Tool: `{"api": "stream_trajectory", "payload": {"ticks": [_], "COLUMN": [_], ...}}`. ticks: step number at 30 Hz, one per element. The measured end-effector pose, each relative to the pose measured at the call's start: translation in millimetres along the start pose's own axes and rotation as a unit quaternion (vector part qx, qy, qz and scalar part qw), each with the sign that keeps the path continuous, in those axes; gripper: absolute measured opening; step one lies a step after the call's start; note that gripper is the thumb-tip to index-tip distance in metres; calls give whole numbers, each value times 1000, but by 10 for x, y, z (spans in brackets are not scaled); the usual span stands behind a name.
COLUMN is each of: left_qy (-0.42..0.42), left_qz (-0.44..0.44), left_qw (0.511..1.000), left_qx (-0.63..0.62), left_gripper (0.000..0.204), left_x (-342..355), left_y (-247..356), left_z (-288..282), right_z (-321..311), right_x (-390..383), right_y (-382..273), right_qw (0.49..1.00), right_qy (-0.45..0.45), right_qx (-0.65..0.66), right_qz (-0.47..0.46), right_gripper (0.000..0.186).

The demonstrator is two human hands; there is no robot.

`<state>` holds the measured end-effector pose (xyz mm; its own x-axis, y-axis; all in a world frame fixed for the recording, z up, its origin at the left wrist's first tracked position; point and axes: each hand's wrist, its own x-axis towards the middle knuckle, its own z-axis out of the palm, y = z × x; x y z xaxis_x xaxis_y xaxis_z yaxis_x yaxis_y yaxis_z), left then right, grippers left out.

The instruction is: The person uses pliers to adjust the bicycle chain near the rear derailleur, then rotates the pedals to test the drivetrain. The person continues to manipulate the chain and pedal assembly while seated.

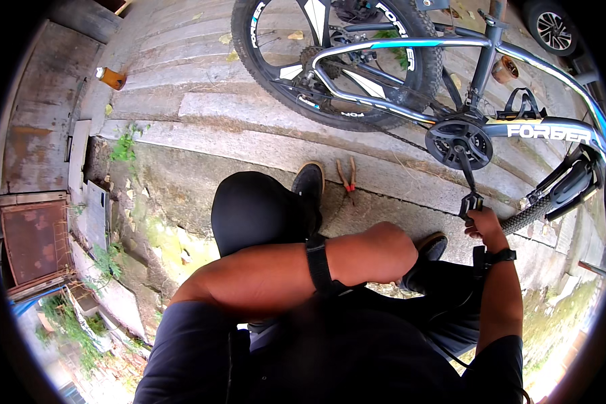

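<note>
A dark grey and blue bicycle stands in front of me, its rear wheel to the left. A black crank reaches down from the chainring to a black pedal. My right hand is closed around that pedal, its fingers curled. My left hand is bent over near my knees, away from the bicycle. Its fingers are turned under and mostly hidden. Between my shoes, a pair of red-handled pliers lies on the ground.
Stone slabs form the ground under the bicycle. An orange-brown can lies at the far left, and a rusty tin stands behind the frame. Old wooden panels line the left side. A car wheel shows at the far right.
</note>
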<state>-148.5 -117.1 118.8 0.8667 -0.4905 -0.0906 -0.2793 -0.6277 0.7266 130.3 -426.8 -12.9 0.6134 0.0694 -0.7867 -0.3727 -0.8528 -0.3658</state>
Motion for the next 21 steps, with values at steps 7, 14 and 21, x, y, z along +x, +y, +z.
{"api": "stream_trajectory", "payload": {"ticks": [7,14,21], "left_qy": [-27,-39,-61], "left_qz": [-34,-37,-58], "left_qw": [999,999,996], "left_qx": [6,-1,1], "left_gripper": [21,28,33], "left_x": [41,38,60], "left_y": [-9,-17,-10], "left_z": [81,21,-32], "right_z": [-818,-768,-742], "right_x": [-643,-891,-817], "right_y": [-276,-297,-335], "right_qw": [990,885,880], "right_qy": [31,17,-30], "right_qx": [112,414,412], "right_qz": [-86,-213,-234], "right_gripper": [32,33,39]}}
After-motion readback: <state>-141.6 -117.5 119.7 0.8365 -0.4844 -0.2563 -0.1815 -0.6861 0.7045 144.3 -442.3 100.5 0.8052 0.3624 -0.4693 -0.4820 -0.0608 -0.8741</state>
